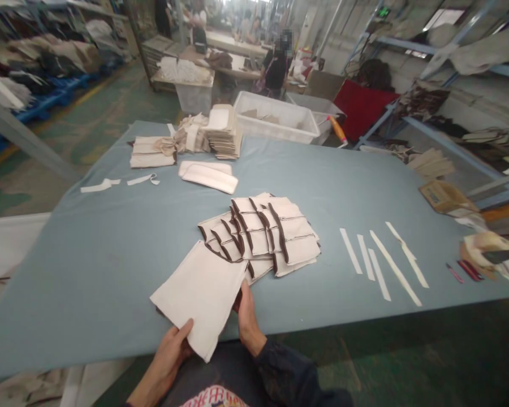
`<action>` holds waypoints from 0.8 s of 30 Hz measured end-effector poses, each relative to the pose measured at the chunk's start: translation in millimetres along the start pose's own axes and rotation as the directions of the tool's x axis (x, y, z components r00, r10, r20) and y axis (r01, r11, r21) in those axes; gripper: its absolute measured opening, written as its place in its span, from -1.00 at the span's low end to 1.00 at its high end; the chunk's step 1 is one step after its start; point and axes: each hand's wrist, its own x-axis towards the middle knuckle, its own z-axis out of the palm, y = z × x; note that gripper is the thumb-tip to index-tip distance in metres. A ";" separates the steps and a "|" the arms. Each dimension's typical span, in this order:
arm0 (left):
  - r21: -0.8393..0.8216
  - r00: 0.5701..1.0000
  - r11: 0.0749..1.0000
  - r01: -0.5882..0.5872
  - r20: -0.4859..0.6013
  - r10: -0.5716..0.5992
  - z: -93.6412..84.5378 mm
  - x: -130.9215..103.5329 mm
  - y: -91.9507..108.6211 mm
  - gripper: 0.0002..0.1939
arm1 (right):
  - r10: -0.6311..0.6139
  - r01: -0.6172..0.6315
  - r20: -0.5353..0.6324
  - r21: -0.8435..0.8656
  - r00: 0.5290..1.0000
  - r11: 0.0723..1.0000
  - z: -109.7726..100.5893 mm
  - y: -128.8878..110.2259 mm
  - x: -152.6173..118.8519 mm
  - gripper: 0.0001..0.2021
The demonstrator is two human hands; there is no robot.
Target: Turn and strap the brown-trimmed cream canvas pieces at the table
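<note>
Pinching a cream fabric panel [199, 297], left hand [172, 353] and right hand [246, 316] grip its near edges.

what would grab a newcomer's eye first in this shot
Probably the cream fabric piece at the near edge of the blue-grey table, held by the left hand at its near corner and the right hand at its right edge. Just behind it lies a fanned stack of dark-trimmed fabric pieces at mid-table, and to the right a row of pale strips.
</note>
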 end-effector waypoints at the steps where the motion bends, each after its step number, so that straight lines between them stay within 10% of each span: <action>1: 0.023 1.000 1.000 -0.001 0.024 0.001 2.1 -1.8 -6.9 -0.61 | -0.032 0.031 -0.021 -0.018 0.999 0.999 2.9 -1.3 0.3 -0.31; 8: 0.315 0.967 0.946 -0.077 0.256 -0.006 6.1 -24.7 -15.5 -0.29 | -0.264 0.263 0.031 -0.272 0.964 0.926 -7.5 -26.8 7.9 -0.60; 14: 0.401 0.912 0.819 -0.409 0.203 0.356 -1.3 -59.7 46.8 -0.49 | -0.489 0.531 0.217 -0.450 0.845 0.718 -40.1 -64.6 -11.6 -0.74; 19: 0.568 0.481 0.313 -0.761 0.169 0.860 27.1 -88.5 105.5 -0.56 | -0.638 0.728 0.387 -0.527 0.665 0.439 -60.1 -89.8 -32.9 -0.77; 22: 0.525 0.218 0.000 -0.851 0.353 0.910 53.6 -98.2 118.4 -0.58 | -0.696 0.810 0.514 -0.563 0.501 0.167 -70.5 -107.1 -44.9 -0.67; 24: 0.486 0.121 -0.122 -0.866 0.440 0.890 69.2 -103.6 121.2 -0.61 | -0.695 0.823 0.555 -0.559 0.457 0.095 -80.0 -119.4 -51.7 -0.66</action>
